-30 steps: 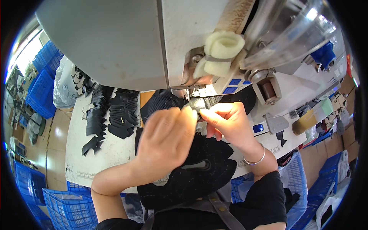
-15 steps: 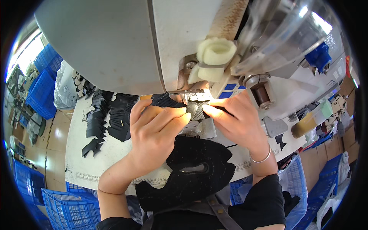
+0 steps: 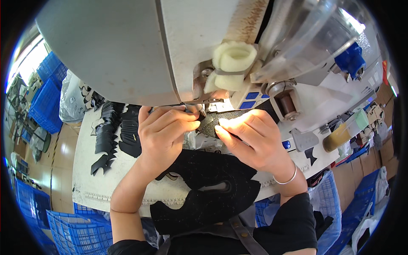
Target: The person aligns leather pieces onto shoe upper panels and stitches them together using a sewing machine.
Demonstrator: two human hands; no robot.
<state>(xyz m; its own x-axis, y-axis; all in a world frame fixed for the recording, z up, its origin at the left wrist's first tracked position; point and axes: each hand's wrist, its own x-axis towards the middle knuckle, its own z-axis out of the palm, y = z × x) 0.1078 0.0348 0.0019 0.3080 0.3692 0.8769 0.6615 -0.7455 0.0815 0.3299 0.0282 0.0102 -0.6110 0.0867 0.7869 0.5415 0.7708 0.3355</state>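
Under the head of a sewing machine [image 3: 123,51], a piece of grey-black mesh fabric [image 3: 211,127] lies on the bed by the lit needle area. My right hand [image 3: 257,140] is closed, with thumb and forefinger pinching the fabric's near edge; dark mesh shows beyond its knuckles. Left of the needle, my left hand [image 3: 163,131] is closed too, fingertips pinched together close to the presser foot. What it grips, if anything, is hidden. A black cut fabric piece [image 3: 221,187] with a slot-like opening drapes over the table's front edge toward my lap.
Stacked black cut pieces [image 3: 106,131] lie on the white table's left side. At the right are a brown thread spool [image 3: 289,106], a clear plastic shield [image 3: 310,42] and a jar of yellowish liquid [image 3: 335,140]. Blue crates [image 3: 78,231] stand below on both sides.
The mesh fabric has turned and shifted right, its dark part going from beside my left hand to behind my right. Both hands have moved slightly left; my right fingertips now lie lower.
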